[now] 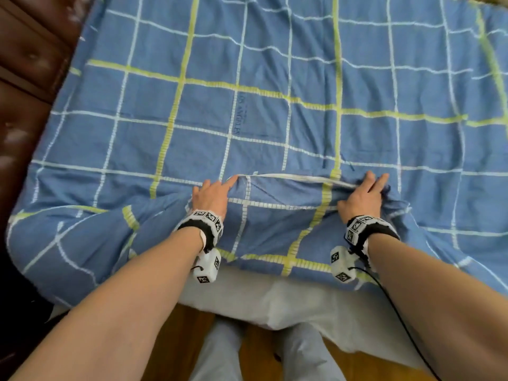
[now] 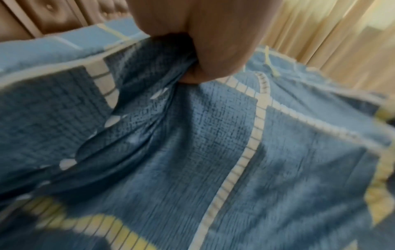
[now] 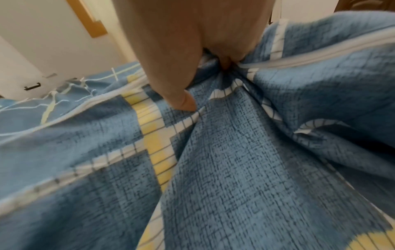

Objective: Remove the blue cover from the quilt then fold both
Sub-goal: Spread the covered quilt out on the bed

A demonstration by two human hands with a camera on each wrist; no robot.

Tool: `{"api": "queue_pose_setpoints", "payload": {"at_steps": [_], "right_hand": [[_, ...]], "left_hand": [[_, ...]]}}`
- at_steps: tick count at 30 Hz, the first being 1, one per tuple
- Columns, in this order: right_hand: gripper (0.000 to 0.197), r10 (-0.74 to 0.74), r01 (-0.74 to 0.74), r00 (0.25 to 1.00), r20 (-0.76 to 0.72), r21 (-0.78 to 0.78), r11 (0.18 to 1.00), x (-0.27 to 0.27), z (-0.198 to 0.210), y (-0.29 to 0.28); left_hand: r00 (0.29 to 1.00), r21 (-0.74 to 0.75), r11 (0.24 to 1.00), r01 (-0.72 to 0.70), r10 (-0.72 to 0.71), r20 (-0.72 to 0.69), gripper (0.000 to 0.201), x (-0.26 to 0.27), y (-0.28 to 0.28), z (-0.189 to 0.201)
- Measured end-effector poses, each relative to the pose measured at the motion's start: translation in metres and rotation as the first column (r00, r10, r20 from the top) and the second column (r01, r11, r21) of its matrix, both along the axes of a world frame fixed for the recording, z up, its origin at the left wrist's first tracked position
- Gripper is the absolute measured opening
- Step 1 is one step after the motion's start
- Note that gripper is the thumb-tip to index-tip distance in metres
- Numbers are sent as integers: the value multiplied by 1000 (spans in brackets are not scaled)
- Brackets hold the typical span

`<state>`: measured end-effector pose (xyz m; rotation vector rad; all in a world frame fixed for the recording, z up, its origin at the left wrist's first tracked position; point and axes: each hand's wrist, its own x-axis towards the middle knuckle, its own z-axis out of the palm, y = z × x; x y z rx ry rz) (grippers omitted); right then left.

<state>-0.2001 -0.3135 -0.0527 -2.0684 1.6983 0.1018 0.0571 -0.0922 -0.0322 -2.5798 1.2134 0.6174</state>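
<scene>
Currently: left hand [image 1: 211,198] and right hand [image 1: 362,198] grip cover [image 1: 275,111] edge; removal step. Next, probably: peel cover off quilt [image 1: 264,301].

1. Forearms: bare, no sleeves.
2. Left wristband [image 1: 202,225]: black strap carrying white blocks printed with black square markers; white camera box [image 1: 207,266] hangs beneath.
3. Right wristband [image 1: 362,228]: same; thin black cable [image 1: 395,306] trails off.
4. Trousers [image 1: 264,356]: pale grey.

The blue cover [image 1: 275,105] bears dark printed lettering "LOS ANGELES".
</scene>
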Motion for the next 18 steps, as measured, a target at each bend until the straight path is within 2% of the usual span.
{"api": "queue_pose_setpoints", "payload": {"at_steps": [2,4,6,9,13,16,18], "right_hand": [[94,-7,4,999,38,98,995,10,0,-35],[96,-13,3,998,58,181,983,22,-3,-61],[99,-37,22,997,73,196,980,30,-14,-66],[98,20,-35,996,86,172,984,44,-23,-31],[94,281,-304,948,151,159,939,63,-37,32],[89,370,-388,921,123,190,902,93,-40,66],[80,400,-422,905,148,182,888,118,-34,88]], "left_hand": [[999,-123,992,14,-9,40,82,22,-32,25],[997,-213,977,-32,45,58,84,41,-58,36],[990,-217,970,-108,124,61,79,50,-69,30],[976,-104,977,-186,196,96,85,43,-43,-1],[968,52,967,-250,248,46,77,32,13,-35],[972,46,971,-233,234,-10,70,51,40,-49],[981,15,982,-188,189,-43,73,71,54,-51]]}}
